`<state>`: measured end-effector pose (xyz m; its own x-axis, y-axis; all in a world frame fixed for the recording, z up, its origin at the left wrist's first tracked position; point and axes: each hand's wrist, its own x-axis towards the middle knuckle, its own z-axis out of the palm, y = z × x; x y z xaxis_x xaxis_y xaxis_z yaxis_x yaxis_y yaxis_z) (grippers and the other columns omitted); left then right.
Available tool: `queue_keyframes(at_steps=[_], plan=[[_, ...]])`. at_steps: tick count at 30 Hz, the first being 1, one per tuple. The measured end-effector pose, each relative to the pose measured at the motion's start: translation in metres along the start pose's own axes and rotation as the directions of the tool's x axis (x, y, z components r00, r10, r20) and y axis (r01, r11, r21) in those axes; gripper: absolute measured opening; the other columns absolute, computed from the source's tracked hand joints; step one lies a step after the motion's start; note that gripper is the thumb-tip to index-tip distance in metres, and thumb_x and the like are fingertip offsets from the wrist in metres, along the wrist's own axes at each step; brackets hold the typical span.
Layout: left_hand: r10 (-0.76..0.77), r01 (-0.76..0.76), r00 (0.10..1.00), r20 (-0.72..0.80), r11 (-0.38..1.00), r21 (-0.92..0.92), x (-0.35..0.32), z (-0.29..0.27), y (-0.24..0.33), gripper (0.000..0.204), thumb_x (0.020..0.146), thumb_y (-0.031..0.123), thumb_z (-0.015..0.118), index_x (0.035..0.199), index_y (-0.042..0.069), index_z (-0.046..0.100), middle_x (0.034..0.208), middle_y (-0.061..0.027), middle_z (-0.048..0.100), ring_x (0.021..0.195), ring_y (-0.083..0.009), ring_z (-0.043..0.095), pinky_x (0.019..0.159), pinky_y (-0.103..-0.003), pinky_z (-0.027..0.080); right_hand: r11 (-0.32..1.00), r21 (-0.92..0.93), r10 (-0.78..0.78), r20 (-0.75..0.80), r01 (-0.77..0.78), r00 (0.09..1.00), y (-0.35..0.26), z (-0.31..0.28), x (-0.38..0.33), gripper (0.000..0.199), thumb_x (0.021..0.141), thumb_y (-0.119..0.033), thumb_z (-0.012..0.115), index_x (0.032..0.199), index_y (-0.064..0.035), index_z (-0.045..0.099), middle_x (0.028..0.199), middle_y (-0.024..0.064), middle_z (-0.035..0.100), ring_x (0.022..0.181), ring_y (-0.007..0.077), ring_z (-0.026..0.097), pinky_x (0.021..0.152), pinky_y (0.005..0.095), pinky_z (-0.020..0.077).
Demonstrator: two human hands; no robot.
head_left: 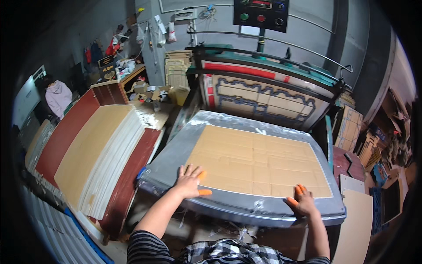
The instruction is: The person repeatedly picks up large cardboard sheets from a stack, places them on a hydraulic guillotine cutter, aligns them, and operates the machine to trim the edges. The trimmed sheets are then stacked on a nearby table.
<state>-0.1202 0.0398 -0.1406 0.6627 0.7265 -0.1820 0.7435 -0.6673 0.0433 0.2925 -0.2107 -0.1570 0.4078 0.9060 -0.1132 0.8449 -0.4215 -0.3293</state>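
A flat sheet of brown cardboard lies on the grey metal bed of a die-cutting press in front of me. My left hand rests with spread fingers at the sheet's near left corner. Near the sheet's right front corner is my right hand, its fingers apart and touching the edge. Orange covers sit on some fingertips of both hands. Behind the sheet, the press's raised plate carries a wooden die board with dark, jagged blade lines.
To the left stands a tall stack of pale and tan sheets between dark red boards. A control box with buttons hangs above the press. Beyond the stack is a person in a pale hoodie. A tan sheet lies at the right.
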Motion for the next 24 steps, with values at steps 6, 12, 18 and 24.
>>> queue_keyframes(at_steps=[6,12,18,24], plan=[[0.269,-0.282,0.941,-0.206,0.959,-0.035,-0.070,-0.028,-0.036,0.074,0.074,0.025,0.075,0.140,0.015,0.046,0.148,-0.0091,0.040,0.137,-0.0307,0.035,0.111,-0.046,0.030,0.927,-0.288,-0.296,-0.169,0.240,0.940,-0.024,-0.049,-0.095,0.060,0.078,-0.035,0.074,0.123,-0.0021,0.055,0.126,0.0184,0.054,0.118,0.0357,0.051,0.101,0.0461,0.0400],[0.364,-0.395,0.886,-0.286,0.917,-0.055,-0.006,-0.044,-0.064,0.039,0.084,0.016,0.059,0.123,0.015,0.061,0.117,-0.0109,0.065,0.106,-0.0336,0.060,0.091,-0.040,0.048,0.918,0.382,0.088,-0.461,0.108,0.883,0.020,0.012,-0.111,0.028,0.099,-0.012,0.049,0.119,0.0042,0.060,0.110,0.0181,0.065,0.094,0.0297,0.064,0.083,0.0384,0.0521],[0.433,-0.349,0.856,-0.282,0.887,0.303,-0.050,-0.220,-0.130,0.023,0.086,0.021,0.058,0.102,0.027,0.073,0.100,-0.0132,0.069,0.085,-0.0342,0.066,0.078,-0.044,0.052,0.937,-0.203,-0.348,-0.613,0.284,0.710,-0.060,0.018,-0.055,0.045,0.075,0.016,0.049,0.115,0.0009,0.060,0.114,0.0183,0.062,0.107,0.0339,0.060,0.093,0.0379,0.0492],[-0.030,0.236,0.860,-0.509,0.909,0.344,-0.298,-0.347,-0.213,0.041,0.079,0.006,0.062,0.118,0.020,0.067,0.106,-0.0114,0.068,0.094,-0.0275,0.065,0.081,-0.034,0.052,0.722,0.166,-0.400,-0.693,0.672,0.600,-0.315,-0.003,0.015,0.052,0.069,0.017,0.049,0.116,-0.0023,0.062,0.113,0.0191,0.065,0.110,0.0350,0.062,0.095,0.0368,0.0471]])
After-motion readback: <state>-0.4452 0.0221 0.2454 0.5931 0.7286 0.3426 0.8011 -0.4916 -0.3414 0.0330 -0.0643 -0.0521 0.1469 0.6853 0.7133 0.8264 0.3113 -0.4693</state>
